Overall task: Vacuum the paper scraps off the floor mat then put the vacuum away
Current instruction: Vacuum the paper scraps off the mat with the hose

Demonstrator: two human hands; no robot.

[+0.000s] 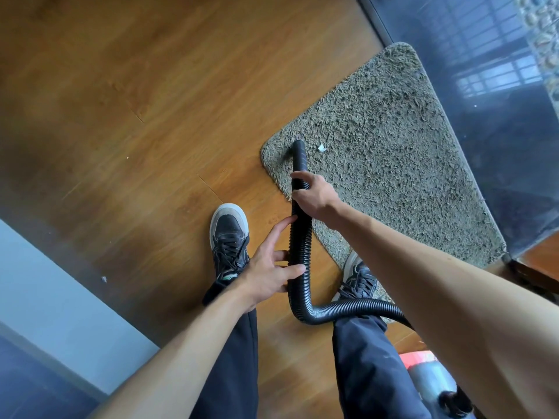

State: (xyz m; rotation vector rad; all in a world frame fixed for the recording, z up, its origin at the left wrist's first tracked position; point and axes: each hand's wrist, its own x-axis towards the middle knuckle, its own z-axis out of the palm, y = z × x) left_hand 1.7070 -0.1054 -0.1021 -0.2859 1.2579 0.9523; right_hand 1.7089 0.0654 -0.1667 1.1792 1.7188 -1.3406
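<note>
Right grip (314, 196) clasps the black ribbed vacuum hose (299, 237); left grip (266, 273), fingers loose, touches it; nudge the tip rightward onto the small white paper scrap (321, 148).

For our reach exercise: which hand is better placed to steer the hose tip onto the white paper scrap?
Right. The right hand grips the vacuum hose close behind its tip, just beside the paper scrap; the left hand touches it farther back.
</note>
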